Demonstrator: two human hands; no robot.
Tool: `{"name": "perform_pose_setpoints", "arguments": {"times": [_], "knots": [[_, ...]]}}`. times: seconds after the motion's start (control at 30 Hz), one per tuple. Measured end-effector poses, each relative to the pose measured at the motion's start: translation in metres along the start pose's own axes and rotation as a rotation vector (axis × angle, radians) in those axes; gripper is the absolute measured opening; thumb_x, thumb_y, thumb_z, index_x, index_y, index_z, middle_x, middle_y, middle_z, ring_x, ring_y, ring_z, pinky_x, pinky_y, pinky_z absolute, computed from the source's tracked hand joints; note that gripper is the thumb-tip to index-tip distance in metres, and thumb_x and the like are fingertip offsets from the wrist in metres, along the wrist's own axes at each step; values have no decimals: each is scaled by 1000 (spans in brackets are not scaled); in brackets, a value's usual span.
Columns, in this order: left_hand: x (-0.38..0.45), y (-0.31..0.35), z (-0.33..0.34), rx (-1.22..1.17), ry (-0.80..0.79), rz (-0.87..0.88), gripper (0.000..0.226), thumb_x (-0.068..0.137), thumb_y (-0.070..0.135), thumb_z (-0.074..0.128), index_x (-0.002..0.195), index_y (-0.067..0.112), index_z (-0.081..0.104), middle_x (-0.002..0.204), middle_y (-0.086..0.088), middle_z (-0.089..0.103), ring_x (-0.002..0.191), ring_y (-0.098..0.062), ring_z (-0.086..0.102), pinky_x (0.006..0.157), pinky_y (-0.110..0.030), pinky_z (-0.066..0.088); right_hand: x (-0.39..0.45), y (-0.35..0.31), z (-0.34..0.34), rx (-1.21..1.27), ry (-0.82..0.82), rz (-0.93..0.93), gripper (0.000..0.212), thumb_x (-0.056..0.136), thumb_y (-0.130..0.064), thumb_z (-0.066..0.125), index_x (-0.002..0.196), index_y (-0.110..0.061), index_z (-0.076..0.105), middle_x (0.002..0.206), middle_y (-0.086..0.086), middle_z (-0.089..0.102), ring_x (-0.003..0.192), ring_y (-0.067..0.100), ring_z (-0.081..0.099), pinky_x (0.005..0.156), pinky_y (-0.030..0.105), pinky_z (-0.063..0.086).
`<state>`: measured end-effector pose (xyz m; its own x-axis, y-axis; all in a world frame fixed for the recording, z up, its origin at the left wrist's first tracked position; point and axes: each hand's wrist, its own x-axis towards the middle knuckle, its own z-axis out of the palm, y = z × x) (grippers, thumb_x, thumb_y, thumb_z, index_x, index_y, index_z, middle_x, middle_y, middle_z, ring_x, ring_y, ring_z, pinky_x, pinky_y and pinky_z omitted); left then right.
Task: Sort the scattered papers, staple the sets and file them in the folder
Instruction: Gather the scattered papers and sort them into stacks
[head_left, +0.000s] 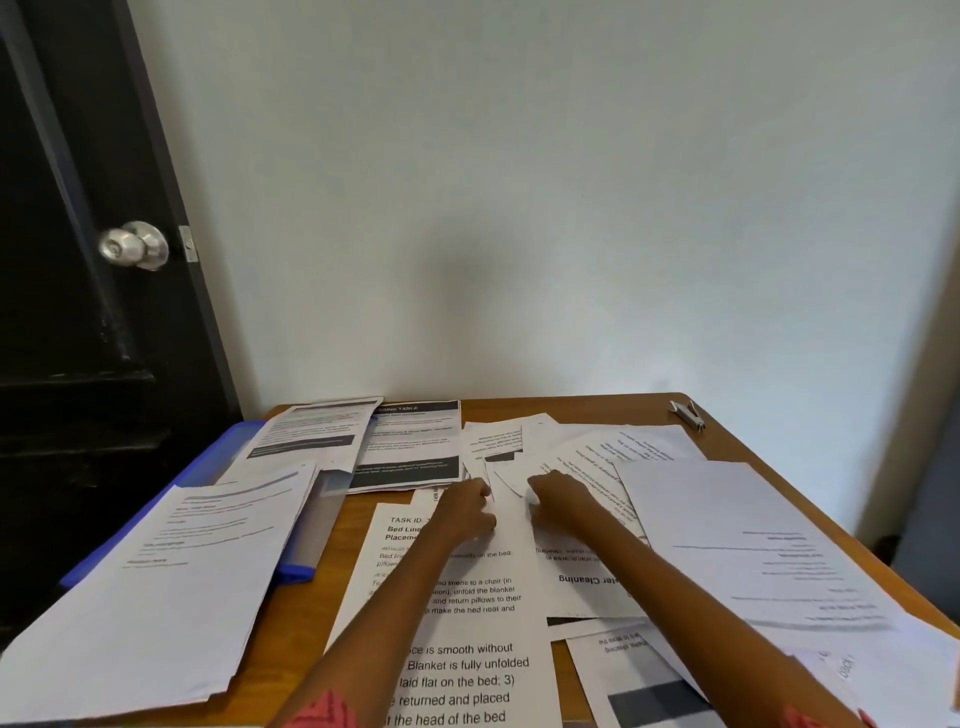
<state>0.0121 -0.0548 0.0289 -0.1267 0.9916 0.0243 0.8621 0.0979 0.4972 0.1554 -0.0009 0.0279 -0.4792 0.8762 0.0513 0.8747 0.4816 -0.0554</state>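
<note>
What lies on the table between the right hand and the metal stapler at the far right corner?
In the head view, overlapping white printed sheets, then bare wooden table before the stapler; right hand.

A wooden table (737, 441) stands against a plain pale wall (519, 182), its far edge touching the wall. At the left a dark door (78, 338) rises beyond the table's left side, with a round silver knob (136, 245) near its right edge and a small metal latch plate (187, 244) just beside the knob.
</note>
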Motion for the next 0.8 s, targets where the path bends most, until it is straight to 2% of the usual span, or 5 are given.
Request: {"name": "perform_pose_setpoints", "arguments": {"times": [0.2,0.33,0.47,0.63,0.8], "knots": [[-8,2,-16,-177,4,-4,49,83,15,66,128,6,48,125,-14,56,108,-23,58,80,-24,47,-1,4,-4,151,200,3,31,91,-4,46,120,-5,59,116,14,63,102,24,61,87,25,45],[-18,12,-26,-338,-52,79,93,74,27,77,146,14,19,143,-15,42,128,-28,44,97,-32,42,-9,-4,-43,776,645,92,29,92,-7,53,119,1,60,92,11,68,62,11,57,54,10,43],[-27,35,-27,-386,143,275,129,63,37,83,147,22,-13,155,-9,18,140,-26,26,109,-36,32,-7,-25,-100,1431,664,278,26,88,-11,59,114,-7,63,112,11,64,93,21,59,79,28,51],[-33,63,-43,-607,691,177,49,93,16,54,138,13,34,127,-14,55,100,-26,62,71,-23,54,-14,-43,-133,1682,410,72,24,95,-21,53,117,-12,54,115,11,63,96,24,64,89,36,52],[-35,38,-89,-1036,725,24,15,90,8,57,104,4,56,101,-15,64,72,-16,62,48,-15,50,-18,-1,-124,1273,599,90,40,94,-21,54,131,-11,46,134,13,51,119,23,51,91,30,44]]}}
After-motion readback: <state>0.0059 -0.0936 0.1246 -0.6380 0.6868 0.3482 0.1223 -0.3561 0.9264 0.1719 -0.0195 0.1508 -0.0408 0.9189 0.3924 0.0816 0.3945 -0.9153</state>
